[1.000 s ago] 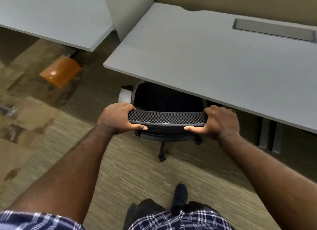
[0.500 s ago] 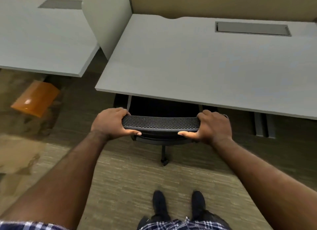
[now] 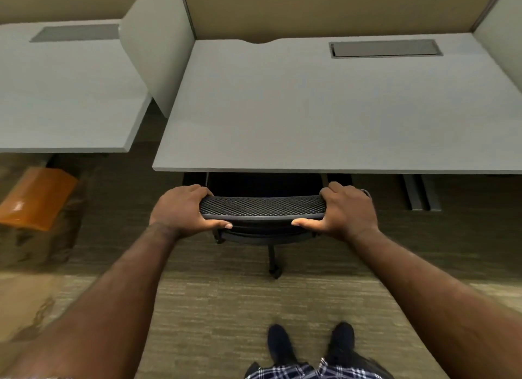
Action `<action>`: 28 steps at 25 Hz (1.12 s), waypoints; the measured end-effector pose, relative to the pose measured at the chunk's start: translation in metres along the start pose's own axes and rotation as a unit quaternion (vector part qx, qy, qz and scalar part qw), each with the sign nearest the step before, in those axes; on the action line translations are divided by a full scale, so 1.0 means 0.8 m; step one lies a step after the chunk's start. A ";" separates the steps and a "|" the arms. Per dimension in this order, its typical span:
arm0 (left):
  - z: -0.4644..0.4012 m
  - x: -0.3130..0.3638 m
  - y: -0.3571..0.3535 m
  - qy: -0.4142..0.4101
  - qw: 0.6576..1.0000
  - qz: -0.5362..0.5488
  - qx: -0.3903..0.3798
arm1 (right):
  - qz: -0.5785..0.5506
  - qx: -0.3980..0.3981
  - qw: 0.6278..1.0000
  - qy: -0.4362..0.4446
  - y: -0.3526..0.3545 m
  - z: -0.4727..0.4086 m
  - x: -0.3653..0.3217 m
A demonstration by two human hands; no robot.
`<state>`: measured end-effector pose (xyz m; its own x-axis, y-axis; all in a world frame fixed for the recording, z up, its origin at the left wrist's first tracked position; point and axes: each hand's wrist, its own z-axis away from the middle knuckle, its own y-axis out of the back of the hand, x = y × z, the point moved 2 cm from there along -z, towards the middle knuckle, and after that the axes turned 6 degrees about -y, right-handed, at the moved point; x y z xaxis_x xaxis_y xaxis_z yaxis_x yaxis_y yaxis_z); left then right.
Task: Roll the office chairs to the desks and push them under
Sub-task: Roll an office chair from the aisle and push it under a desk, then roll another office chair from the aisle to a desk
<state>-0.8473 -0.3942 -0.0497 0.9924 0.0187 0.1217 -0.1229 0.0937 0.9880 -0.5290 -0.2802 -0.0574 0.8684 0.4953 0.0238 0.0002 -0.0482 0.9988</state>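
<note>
Hands (image 3: 183,209) (image 3: 348,209) clasp chair backrest (image 3: 262,206), lying parallel to desk (image 3: 310,110) edge.

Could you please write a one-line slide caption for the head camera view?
Left hand and right hand grip the chair backrest, its seat tucked under the desk.

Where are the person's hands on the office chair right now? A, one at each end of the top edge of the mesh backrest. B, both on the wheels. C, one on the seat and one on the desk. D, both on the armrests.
A: the left hand and the right hand each grip an end of the top edge of the mesh backrest, with the chair's seat already under the desk.
</note>
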 end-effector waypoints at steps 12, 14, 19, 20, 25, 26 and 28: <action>-0.009 0.083 0.024 -0.065 0.997 0.034 0.020 | 0.004 -0.037 0.999 -0.013 0.011 0.066 0.036; -0.024 0.121 0.030 -0.086 0.995 0.032 0.035 | 0.009 -0.034 0.999 -0.029 0.012 0.092 0.063; -0.054 0.259 0.025 -0.165 0.984 0.042 0.052 | 0.014 -0.023 0.994 -0.102 0.016 0.183 0.168; -0.055 0.291 0.021 -0.182 0.981 0.039 0.049 | 0.010 -0.020 0.992 -0.120 0.017 0.205 0.192; -0.048 0.473 -0.013 -0.276 0.960 0.021 0.034 | -0.026 -0.018 0.978 -0.208 0.023 0.346 0.310; -0.044 0.516 -0.023 -0.299 0.954 0.017 0.025 | -0.033 -0.018 0.974 -0.225 0.023 0.380 0.334; -0.038 0.594 -0.043 -0.338 0.941 0.017 0.013 | -0.035 -0.016 0.966 -0.254 0.019 0.441 0.374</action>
<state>-0.3717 -0.3581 -0.0291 0.7672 -0.6166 0.1769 -0.1620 0.0806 0.9835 -0.0942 -0.4390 -0.0502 0.9982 0.0059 -0.0590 0.0590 0.0008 0.9983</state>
